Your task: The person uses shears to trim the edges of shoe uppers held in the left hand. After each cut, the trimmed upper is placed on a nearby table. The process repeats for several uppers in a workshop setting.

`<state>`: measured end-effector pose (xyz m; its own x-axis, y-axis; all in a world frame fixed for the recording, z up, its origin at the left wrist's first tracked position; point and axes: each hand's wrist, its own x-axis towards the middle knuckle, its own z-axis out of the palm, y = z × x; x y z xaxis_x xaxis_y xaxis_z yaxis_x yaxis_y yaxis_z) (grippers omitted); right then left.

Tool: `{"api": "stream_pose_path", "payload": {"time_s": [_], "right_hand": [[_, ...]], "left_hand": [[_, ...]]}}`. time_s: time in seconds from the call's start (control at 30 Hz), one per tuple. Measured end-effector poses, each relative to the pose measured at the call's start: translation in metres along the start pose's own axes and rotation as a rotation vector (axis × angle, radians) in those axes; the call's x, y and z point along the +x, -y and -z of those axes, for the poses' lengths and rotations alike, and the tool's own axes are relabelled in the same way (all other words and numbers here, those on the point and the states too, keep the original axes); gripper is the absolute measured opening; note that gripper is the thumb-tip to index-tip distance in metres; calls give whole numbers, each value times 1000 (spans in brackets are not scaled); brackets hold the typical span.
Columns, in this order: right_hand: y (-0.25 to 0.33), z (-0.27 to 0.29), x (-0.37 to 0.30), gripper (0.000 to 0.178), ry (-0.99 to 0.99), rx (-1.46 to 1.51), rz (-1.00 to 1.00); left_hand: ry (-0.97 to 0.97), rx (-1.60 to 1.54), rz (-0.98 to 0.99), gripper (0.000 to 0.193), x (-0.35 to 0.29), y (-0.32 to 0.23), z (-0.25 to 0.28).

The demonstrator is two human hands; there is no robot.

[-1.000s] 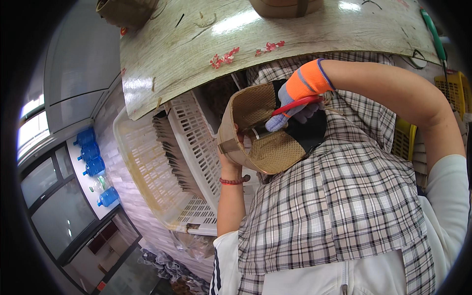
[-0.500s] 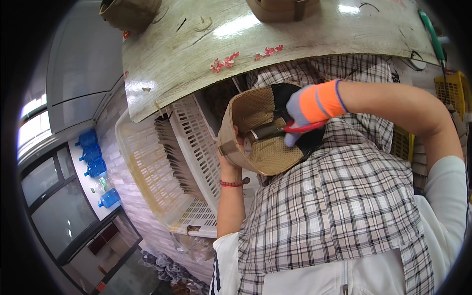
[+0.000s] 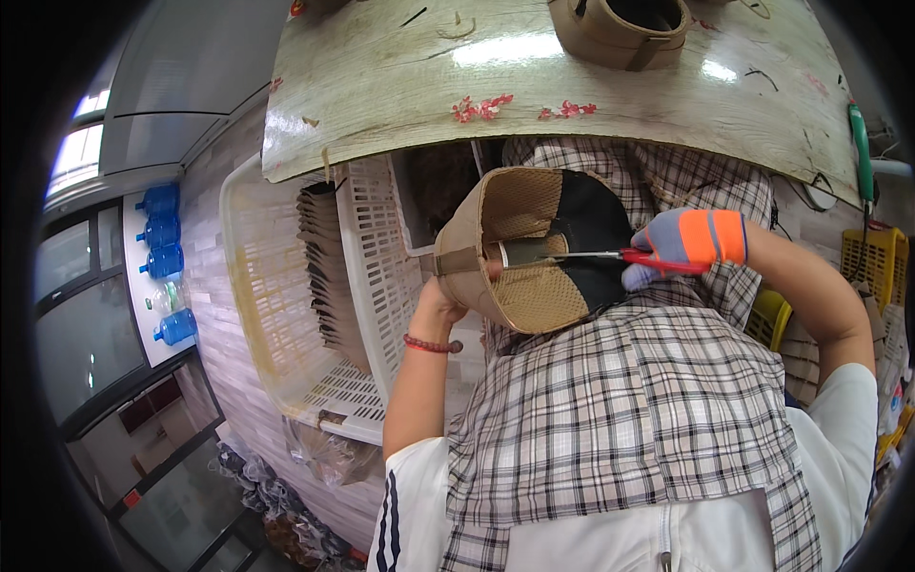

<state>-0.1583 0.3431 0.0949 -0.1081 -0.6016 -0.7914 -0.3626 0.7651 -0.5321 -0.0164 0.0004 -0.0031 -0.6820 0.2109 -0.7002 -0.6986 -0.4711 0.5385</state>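
A tan, open, cup-shaped fabric piece (image 3: 515,205) with a honeycomb-textured lining and a black panel is held on its side above my lap. My left hand (image 3: 444,296), bare, grips it from the left; one fingertip shows inside its opening, beside a dark olive strap (image 3: 534,250) with a pale end. In my right hand (image 3: 660,245), in a grey and orange glove, is a pair of red-handled scissors (image 3: 634,257). Their slim blades point left into the piece, alongside the strap. Whether the blades touch the strap, I cannot tell.
Ahead is a wood-patterned table (image 3: 381,119), with a similar brown piece (image 3: 620,33) and scraps on it. White plastic baskets (image 3: 367,229) stand at left, one with a row of stacked brown pieces (image 3: 321,257). At right are a green-handled tool (image 3: 861,153) and a yellow crate (image 3: 872,267).
My right hand has drawn back to the right, out of the piece, with the scissors, so the blades now show. My left hand still holds the piece. The whole view has shifted.
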Motion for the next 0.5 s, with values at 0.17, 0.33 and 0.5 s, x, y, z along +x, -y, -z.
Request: {"api": "stream_pose_path", "payload": {"time_s": [0.17,0.33,0.5], "right_hand": [[13,-23,-12,52,-374,-319,53],[22,-30,-13,36,-497,-323,95],[34,-25,-12,33,-543,-341,78]], "left_hand": [[70,-20,-30,67,-6,29,17],[42,10,-50,66,-6,36,16],[8,27,-48,62,-8,37,15]]}}
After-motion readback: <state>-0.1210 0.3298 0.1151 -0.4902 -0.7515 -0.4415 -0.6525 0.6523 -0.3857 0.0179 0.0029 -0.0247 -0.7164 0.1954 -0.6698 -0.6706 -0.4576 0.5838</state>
